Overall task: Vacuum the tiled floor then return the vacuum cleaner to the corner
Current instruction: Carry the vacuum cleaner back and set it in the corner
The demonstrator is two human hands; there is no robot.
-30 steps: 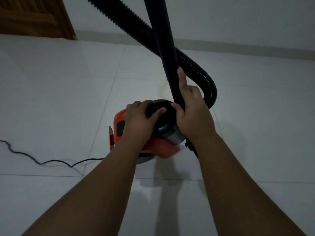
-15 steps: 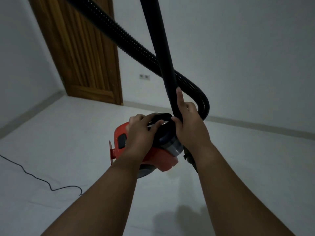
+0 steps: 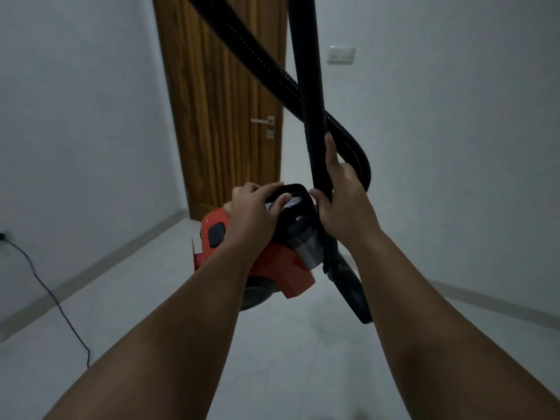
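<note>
Carrying vacuum cleaner off the floor: left hand clamped on its black handle, right hand at 3 o'clock, fingers wrapped round the wand; hose loops behind.

Both hands gripping lifted vacuum cleaner

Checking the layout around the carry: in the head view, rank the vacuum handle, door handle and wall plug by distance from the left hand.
1. Vacuum handle: gripped by the left hand.
2. Door handle: ahead, on the wooden door.
3. Wall plug: far left edge.
</note>
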